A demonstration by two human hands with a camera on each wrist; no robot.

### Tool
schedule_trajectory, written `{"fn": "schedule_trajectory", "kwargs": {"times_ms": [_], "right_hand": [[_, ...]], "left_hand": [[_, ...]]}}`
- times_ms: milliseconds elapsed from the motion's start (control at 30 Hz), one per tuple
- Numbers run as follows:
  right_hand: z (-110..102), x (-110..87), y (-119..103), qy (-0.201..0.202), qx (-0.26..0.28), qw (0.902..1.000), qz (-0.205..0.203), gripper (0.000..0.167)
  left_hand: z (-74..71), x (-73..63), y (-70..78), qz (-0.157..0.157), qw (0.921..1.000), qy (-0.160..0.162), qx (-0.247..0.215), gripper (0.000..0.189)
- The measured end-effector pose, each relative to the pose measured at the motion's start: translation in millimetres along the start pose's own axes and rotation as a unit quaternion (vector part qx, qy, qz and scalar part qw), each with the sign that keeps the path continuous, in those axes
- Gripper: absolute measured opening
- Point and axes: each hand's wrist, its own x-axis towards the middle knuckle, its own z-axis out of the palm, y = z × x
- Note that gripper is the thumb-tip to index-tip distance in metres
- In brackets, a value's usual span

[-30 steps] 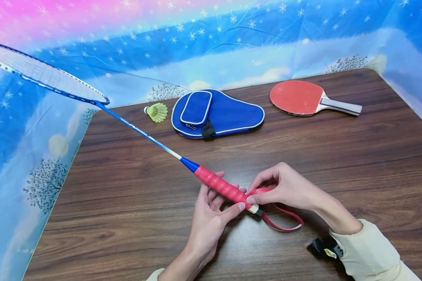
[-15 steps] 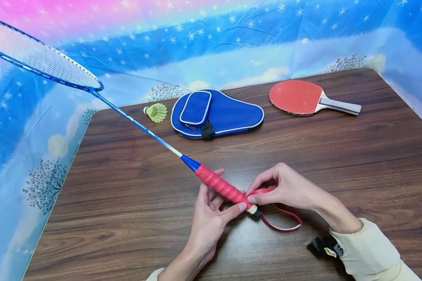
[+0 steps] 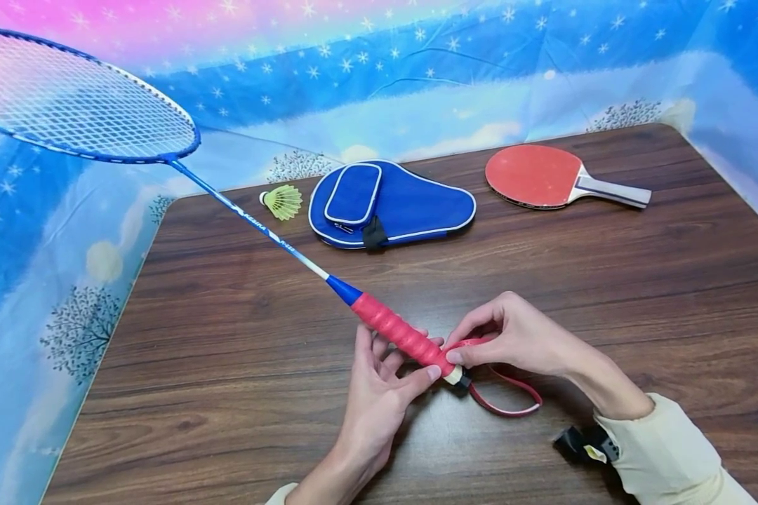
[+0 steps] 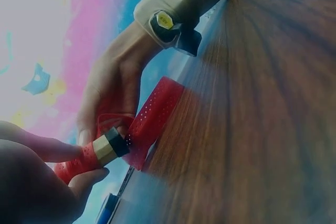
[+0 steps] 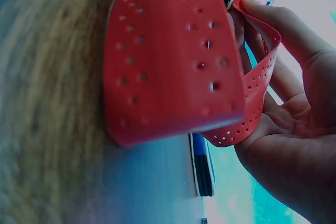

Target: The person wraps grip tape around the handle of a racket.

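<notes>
A blue and white badminton racket [image 3: 253, 223] slants up to the left, its strung head partly cut off by the head view's edge. My left hand [image 3: 375, 400] holds its handle, thumb on top and fingers beneath. Perforated red grip tape [image 3: 398, 335] wraps the handle in ridged turns. Close to the butt, my right hand [image 3: 524, 344] pinches the tape between thumb and forefinger. The tape's loose length [image 5: 173, 61] hangs in a loop below that hand. A bare cream band [image 4: 104, 150] and a black end cap [image 4: 116, 141] show past the wrapping.
Towards the back of the wooden table [image 3: 240, 393] lie a yellow shuttlecock [image 3: 282, 202], a blue paddle case [image 3: 417, 200] and a red table tennis paddle [image 3: 533, 175]. A printed cloth [image 3: 366, 63] hangs behind.
The racket has rolled about its shaft, so its strings face the head camera more. Both hands stay nearly in place, though the left fingertips behind the handle show less.
</notes>
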Motion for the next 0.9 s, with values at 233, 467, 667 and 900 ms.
{"fn": "schedule_trajectory", "kwargs": {"times_ms": [233,467,667,900], "right_hand": [[4.7,2.4,4.1,0.003,0.010,0.9999,-0.004,0.010],[5.7,2.8,3.9,0.001,-0.002,1.0000,0.001,0.009],[6.9,3.7,4.3,0.004,-0.009,0.9999,0.003,0.010],[7.9,3.9,5.3,0.018,-0.012,0.9997,0.008,0.013]], "left_hand": [[0.6,-1.0,-4.8,0.016,0.9998,-0.006,-0.006,0.079],[-0.4,0.7,-6.7,-0.002,0.9997,0.016,0.016,0.083],[-2.6,1.8,-5.2,0.001,0.9994,0.024,0.024,0.086],[-3.4,2.5,-6.0,0.017,0.9997,-0.010,0.015,0.081]]}}
